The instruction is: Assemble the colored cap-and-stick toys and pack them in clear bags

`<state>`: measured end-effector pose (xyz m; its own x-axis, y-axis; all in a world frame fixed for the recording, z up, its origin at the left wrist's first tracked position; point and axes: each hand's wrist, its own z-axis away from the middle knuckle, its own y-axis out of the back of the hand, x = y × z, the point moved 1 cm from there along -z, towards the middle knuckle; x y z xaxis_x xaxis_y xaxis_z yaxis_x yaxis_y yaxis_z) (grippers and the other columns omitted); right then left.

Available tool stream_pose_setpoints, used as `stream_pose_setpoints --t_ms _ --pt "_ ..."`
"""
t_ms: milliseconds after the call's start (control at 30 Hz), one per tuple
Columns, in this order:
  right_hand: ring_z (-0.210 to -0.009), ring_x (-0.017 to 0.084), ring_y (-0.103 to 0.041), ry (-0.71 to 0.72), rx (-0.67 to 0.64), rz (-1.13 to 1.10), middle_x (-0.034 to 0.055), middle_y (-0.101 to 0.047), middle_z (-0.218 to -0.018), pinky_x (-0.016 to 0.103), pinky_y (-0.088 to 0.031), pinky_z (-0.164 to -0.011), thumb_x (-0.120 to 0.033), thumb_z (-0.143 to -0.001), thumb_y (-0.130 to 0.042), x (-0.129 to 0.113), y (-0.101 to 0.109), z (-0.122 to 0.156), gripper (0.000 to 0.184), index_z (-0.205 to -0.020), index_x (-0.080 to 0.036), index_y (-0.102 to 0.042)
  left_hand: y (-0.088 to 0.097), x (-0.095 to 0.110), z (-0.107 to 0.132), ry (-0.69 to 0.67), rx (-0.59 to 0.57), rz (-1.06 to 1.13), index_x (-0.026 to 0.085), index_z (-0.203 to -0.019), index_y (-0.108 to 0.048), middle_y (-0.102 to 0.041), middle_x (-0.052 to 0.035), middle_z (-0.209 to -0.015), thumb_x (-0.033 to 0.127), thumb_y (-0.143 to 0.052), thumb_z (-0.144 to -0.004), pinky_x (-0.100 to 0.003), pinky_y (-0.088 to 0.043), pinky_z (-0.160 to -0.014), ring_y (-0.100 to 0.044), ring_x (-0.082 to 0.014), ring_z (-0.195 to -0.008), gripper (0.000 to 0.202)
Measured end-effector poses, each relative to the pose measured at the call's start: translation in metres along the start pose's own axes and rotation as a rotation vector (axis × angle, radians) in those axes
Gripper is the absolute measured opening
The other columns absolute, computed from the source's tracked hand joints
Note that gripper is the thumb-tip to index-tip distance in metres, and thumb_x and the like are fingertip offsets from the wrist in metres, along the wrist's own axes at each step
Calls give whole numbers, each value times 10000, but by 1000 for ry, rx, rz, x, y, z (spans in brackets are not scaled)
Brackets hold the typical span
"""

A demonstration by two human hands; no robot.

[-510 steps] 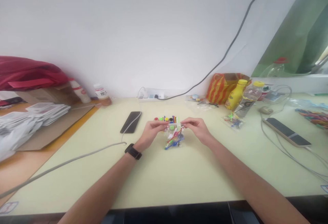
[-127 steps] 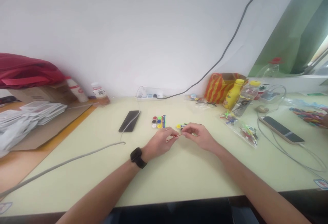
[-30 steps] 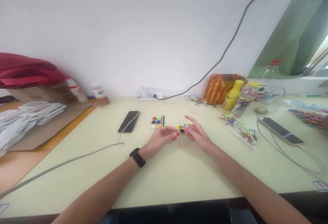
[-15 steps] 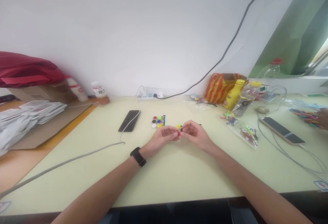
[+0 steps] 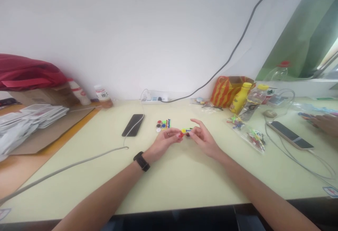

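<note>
Your left hand pinches the red piece over the table; your right hand, index finger raised, is just to its right, grip unclear. Expect light, stiff, slippery plastic: hold the edge. Discs lie farther left.

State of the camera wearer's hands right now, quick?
Left hand: closed, pinching a small red piece.
Right hand: open, index finger raised, nothing visibly held.
</note>
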<state>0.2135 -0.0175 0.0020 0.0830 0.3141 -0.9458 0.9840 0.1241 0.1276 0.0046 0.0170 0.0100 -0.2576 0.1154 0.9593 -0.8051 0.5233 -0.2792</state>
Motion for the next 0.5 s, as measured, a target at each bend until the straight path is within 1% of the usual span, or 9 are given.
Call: stream_pose_setpoints --t_ms 133,267,367,500 --pt "-635 132 -490 -20 14 -40 -29 -561 -871 273 -409 -591 -473 -945 -617 3 -5 1 781 -1568 -351 -163 2 0 -1 -20 38 -33 160 -1005 -765 -753 -82 -989 293 -851 -783 -347 -509 -932 -684 -184 -913 273" --pt "-613 129 -479 -37 16 -76 -33 -559 -895 258 -402 -557 -480 -925 -636 4 -9 2 941 -1592 -381 21 3 -2 -2 -38 63 -26 160 -1000 -767 -755 -82 -985 300 -858 -773 -336 -508 -919 -683 -187 -911 282" --pt "-600 122 -462 -52 10 -92 -39 -544 -897 246 -390 -537 -479 -932 -625 4 -9 2 964 -1586 -396 78 4 -3 -2 -39 60 -26 158 -1004 -767 -755 -88 -1000 306 -860 -771 -340 -511 -920 -686 -192 -920 291" --pt "-612 121 -466 -58 3 -97 -34 -547 -915 243 -388 -535 -470 -937 -619 3 -10 2 952 -1585 -401 75 4 -3 -2 -47 67 -44 157 -1007 -769 -757 -96 -1004 323 -859 -770 -344 -515 -920 -690 -206 -937 303"
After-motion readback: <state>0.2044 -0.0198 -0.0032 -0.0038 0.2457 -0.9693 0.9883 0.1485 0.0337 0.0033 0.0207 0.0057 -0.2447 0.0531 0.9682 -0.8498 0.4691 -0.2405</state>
